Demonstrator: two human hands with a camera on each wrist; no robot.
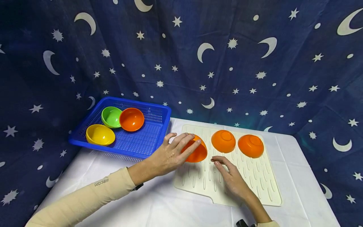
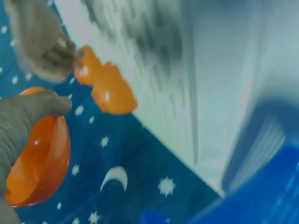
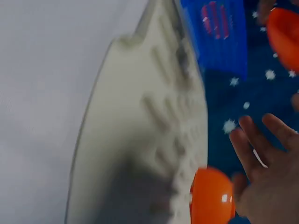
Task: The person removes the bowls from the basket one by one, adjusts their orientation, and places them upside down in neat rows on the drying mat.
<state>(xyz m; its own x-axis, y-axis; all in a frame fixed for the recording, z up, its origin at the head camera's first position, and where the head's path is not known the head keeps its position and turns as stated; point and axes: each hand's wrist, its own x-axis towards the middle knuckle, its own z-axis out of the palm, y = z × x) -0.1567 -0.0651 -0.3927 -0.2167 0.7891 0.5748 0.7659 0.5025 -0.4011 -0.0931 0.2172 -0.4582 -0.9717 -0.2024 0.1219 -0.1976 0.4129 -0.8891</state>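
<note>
My left hand holds an orange bowl by its rim, above the left part of a cream ridged mat. In the left wrist view this bowl is tilted, with the thumb at its edge. My right hand is over the mat, just right of the held bowl and apart from it. Its fingers are spread and hold nothing. Two more orange bowls, a middle one and a right one, lie upside down along the mat's far side.
A blue plastic basket stands to the left on the white-covered table. Inside it are a green bowl, a red-orange bowl and a yellow bowl. A dark blue curtain with moons and stars hangs behind.
</note>
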